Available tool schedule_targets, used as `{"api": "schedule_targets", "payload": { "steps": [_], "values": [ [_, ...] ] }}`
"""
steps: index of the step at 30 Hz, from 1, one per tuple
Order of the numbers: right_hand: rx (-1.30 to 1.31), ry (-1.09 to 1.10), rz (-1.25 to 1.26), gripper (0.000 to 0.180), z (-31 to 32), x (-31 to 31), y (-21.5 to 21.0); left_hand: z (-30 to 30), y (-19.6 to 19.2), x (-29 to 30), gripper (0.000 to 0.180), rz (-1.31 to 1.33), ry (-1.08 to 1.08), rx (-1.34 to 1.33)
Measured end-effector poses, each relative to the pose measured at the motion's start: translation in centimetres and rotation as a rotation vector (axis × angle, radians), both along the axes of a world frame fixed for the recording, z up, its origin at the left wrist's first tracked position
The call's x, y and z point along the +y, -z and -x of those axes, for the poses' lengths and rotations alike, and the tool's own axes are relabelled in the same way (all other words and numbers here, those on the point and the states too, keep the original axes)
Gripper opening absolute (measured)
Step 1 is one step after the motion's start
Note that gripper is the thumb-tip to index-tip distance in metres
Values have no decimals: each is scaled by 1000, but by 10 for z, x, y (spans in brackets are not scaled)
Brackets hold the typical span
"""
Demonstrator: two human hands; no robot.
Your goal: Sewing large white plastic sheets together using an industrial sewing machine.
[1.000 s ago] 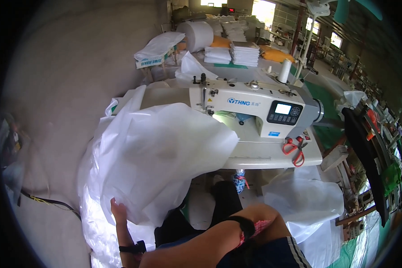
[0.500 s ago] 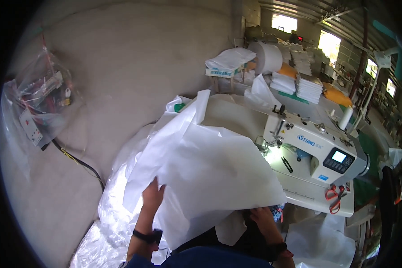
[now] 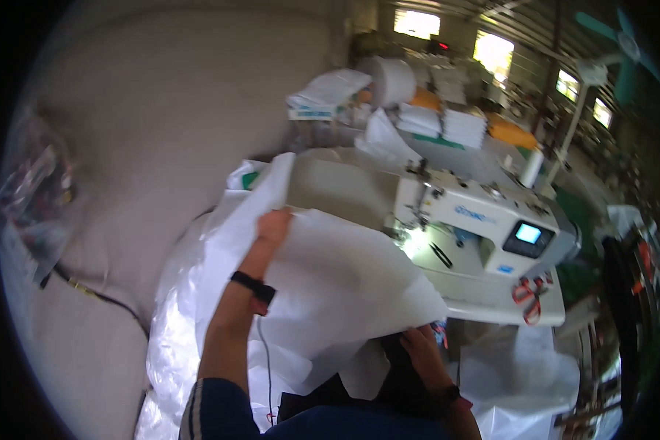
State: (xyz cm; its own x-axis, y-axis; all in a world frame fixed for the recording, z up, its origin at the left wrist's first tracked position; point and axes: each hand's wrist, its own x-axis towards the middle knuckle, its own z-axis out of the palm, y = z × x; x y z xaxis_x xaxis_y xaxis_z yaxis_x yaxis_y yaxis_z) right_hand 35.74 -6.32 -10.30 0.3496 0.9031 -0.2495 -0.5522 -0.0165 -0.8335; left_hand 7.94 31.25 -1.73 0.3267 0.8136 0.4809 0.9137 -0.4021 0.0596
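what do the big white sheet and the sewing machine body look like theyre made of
The big white sheet, held by the left hand and right hand, looks like thin matte non-woven or woven plastic fabric: it drapes in soft folds with no gloss. The sewing machine body seems painted metal or hard plastic: smooth, rigid, off-white, slightly glossy.

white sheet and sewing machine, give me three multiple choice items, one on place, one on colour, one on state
1. Where do the scissors lie?
A. on the floor
B. on the table by the sewing machine
C. in the right hand

2. What colour are the scissor handles?
A. red
B. blue
C. green

3. What is the left hand doing?
A. hanging free
B. pressing the machine's screen
C. gripping the white sheet

Answers: 1 B, they rest near the table's right edge; 2 A, the loops show red; 3 C, its fingers close on the sheet's upper edge.
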Motion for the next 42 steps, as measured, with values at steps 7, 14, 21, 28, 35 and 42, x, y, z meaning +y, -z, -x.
{"api": "schedule_targets", "payload": {
  "steps": [7, 14, 21, 28, 35, 42],
  "values": [
    [-259, 112, -125, 18, 19, 30, -70, 65, -95, -22, 16, -327, -209, -34],
    [-706, 103, 102, 33, 16, 174, -56, 162, -77, 90, 52, -38, -127, -257],
    [-860, 241, 207, 42, -13, 226, -18, -96, 12, -4, 38, 280, 550, -235],
    [-470, -99, 226, 45, 21, 166, -54, -156, 55, -62, 52, 142, 449, 159],
    [-253, -489, 218, 43, 88, 76, 3, -158, 52, -64, 55, 196, 514, 216],
    [128, -469, 209, 42, 88, 57, 3, -150, 43, -73, 53, 284, 429, 217]
  ]
}}
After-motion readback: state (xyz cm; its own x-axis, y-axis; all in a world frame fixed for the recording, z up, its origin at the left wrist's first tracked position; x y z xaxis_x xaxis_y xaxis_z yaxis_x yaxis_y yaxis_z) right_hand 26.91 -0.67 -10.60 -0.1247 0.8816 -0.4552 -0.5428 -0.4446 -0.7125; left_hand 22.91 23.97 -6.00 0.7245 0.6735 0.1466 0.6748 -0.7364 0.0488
